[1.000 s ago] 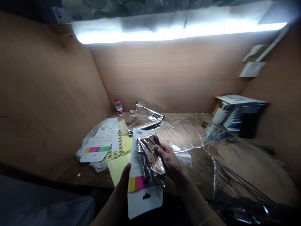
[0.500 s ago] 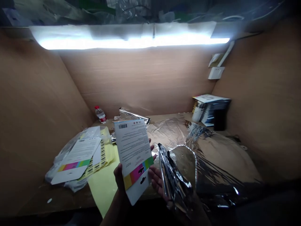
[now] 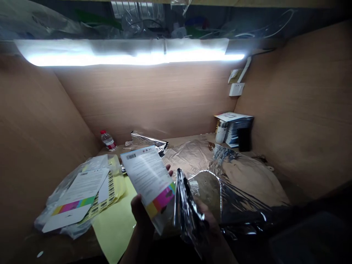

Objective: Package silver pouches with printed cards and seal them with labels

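White printed card packet with a barcode and rainbow band (image 3: pixel 148 179): tilted above the table's near side, in the left hand (image 3: pixel 142 214). Thumb on its near edge, fingertips past the far one; a narrow hold around it. Clock centred on the packet, 12 toward the back wall.

At 4, just beside it, a crumpled silver foil bundle (image 3: pixel 183 209) stood in the right hand (image 3: pixel 207 216). That hand's fingertips were hidden; firmness of hold could not be told.

Risks, as judged: slick foil could slide out if the grip slackened; loose folds could catch the packet's edge, the two being so near; a hard squeeze could crease the card.

Edges: the dark front edge of the table ran near both wrists at 6, so anything dropped might go over. A pale yellow paper sheet (image 3: pixel 114 223) lay at 8, a plastic-bagged pile of cards and labels (image 3: pixel 79 190) at 9, hemming the left side. A broad silver foil sheet (image 3: pixel 247 179) spread at 3. Most room was upward, below the bright white strip lamp (image 3: pixel 132 59).
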